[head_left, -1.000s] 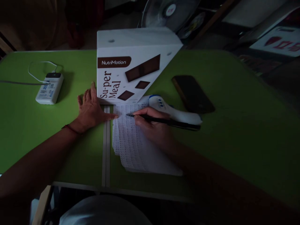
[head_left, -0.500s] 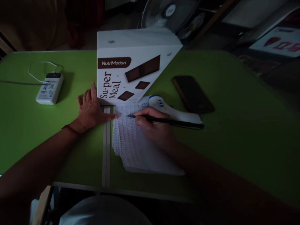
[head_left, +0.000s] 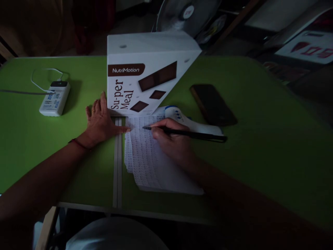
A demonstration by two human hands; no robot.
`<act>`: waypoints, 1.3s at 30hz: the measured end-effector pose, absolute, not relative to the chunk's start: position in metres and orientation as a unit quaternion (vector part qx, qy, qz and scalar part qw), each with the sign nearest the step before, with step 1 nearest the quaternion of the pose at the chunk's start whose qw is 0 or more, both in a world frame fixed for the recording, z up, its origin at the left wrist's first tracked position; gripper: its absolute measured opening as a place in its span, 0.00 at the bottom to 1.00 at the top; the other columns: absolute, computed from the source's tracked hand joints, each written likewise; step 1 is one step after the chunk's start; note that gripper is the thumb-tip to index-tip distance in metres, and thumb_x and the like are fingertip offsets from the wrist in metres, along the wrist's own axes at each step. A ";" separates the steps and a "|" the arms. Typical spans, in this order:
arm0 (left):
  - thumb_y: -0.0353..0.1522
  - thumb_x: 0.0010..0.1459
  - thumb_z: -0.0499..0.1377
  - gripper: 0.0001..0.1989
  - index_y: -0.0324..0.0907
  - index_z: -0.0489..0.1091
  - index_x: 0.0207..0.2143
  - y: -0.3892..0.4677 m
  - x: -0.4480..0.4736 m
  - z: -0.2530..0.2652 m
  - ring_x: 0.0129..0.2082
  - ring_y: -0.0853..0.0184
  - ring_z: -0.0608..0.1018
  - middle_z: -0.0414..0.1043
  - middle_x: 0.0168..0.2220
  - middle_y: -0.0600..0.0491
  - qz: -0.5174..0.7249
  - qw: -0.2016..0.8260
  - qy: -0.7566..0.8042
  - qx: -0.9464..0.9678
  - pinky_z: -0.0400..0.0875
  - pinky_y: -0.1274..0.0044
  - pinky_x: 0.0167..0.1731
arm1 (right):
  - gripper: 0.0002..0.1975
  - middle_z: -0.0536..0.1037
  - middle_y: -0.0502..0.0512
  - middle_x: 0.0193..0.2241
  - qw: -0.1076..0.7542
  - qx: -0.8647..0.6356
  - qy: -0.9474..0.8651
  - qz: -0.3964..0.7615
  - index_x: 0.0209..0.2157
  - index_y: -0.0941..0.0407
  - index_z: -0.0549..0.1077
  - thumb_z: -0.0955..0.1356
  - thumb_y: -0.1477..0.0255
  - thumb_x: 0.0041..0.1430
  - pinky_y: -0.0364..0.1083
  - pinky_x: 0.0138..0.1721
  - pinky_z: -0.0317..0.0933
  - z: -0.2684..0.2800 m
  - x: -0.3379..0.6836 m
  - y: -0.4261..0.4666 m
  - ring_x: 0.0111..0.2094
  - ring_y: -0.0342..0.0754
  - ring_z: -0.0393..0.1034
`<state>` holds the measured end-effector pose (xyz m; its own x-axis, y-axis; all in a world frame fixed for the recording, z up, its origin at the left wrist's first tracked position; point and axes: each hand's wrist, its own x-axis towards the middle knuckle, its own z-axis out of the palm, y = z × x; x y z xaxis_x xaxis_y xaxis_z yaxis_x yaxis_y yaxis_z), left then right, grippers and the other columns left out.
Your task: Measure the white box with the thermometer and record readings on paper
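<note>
My right hand (head_left: 173, 140) grips a black pen (head_left: 200, 134), its tip at the written columns on a stack of paper sheets (head_left: 153, 166). Rows of small handwriting cover the left part of the top sheet; the right part looks blank. Flat on the table, my left hand (head_left: 101, 119) has its fingers spread, the thumb reaching to the sheets' left edge. Its fingertips lie beside the lower left corner of a white NutriMotion box (head_left: 153, 74), which stands behind the paper. A white and blue handheld device (head_left: 182, 118) lies partly behind my right hand.
On the green table (head_left: 273, 146) a dark phone (head_left: 213, 104) lies to the right of the box. A white power bank (head_left: 55, 99) with cables plugged in sits at the left. Beyond the far edge stands a fan (head_left: 188, 14).
The pen tip has shifted very slightly to the right on the sheet, with my right hand. My left hand and the objects around stay in place.
</note>
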<state>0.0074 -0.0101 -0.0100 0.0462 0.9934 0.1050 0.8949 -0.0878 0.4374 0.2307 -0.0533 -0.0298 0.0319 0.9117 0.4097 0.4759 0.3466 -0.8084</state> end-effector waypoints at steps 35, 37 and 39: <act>0.60 0.29 0.75 0.74 0.37 0.48 0.72 -0.012 0.011 -0.005 0.71 0.34 0.55 0.54 0.70 0.29 0.156 0.124 0.681 0.705 0.41 0.49 0.72 | 0.03 0.76 0.47 0.20 0.480 -0.492 -0.679 0.258 0.26 0.51 0.74 0.68 0.70 0.52 0.45 0.23 0.65 -0.027 0.229 -0.055 0.21 0.45 0.69; 0.60 0.29 0.75 0.73 0.37 0.48 0.72 -0.012 0.010 -0.006 0.71 0.34 0.56 0.55 0.70 0.30 0.164 0.122 0.675 0.709 0.41 0.48 0.72 | 0.02 0.76 0.47 0.20 0.479 -0.499 -0.679 0.246 0.26 0.50 0.73 0.68 0.70 0.52 0.45 0.24 0.66 -0.028 0.228 -0.055 0.21 0.46 0.69; 0.60 0.29 0.75 0.73 0.38 0.49 0.71 -0.012 0.009 -0.007 0.71 0.35 0.56 0.55 0.70 0.30 0.176 0.123 0.668 0.712 0.41 0.47 0.71 | 0.03 0.76 0.48 0.21 0.475 -0.505 -0.682 0.233 0.26 0.49 0.73 0.68 0.71 0.51 0.46 0.25 0.67 -0.028 0.229 -0.054 0.22 0.47 0.70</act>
